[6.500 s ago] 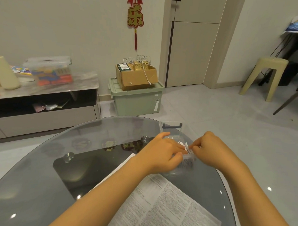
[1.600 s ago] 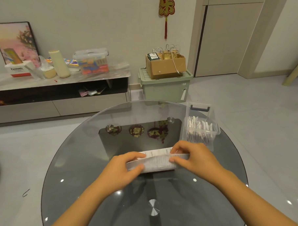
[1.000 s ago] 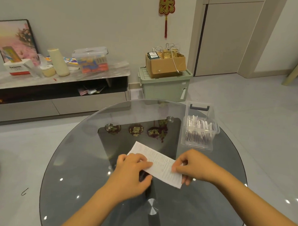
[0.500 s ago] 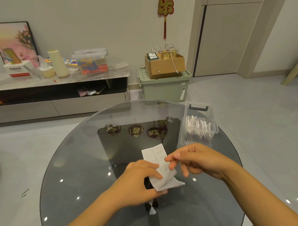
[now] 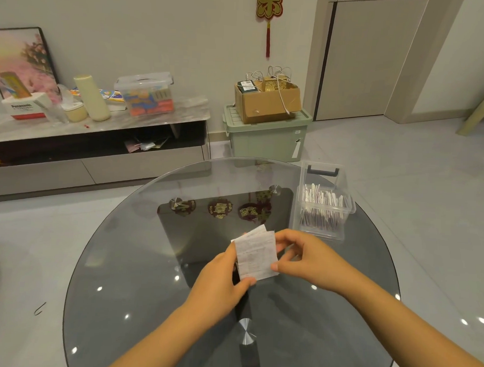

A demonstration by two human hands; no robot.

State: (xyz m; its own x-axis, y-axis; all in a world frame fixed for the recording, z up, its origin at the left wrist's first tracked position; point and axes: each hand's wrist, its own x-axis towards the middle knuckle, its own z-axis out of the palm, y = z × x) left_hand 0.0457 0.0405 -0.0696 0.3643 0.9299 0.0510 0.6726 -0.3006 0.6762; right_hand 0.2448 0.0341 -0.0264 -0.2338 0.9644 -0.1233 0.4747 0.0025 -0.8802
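A printed paper sheet (image 5: 255, 254), folded down to a small rectangle, is lifted above the round glass table (image 5: 137, 276). My left hand (image 5: 222, 279) pinches its lower left corner between thumb and fingers. My right hand (image 5: 304, 258) pinches its right edge, thumb near the lower right corner. A clear plastic box (image 5: 321, 209) with its lid raised stands on the table beyond my right hand, packed with several small sachets standing upright.
A green storage bin (image 5: 265, 140) with a cardboard box (image 5: 266, 102) on top stands on the floor beyond the table. A low cabinet (image 5: 95, 149) along the wall at left carries a clear container, a cream bottle and a framed picture.
The large sheet was folded into a long strip, then folded across again into a small rectangle. Both hands lifted it off the glass. The box stayed in place.
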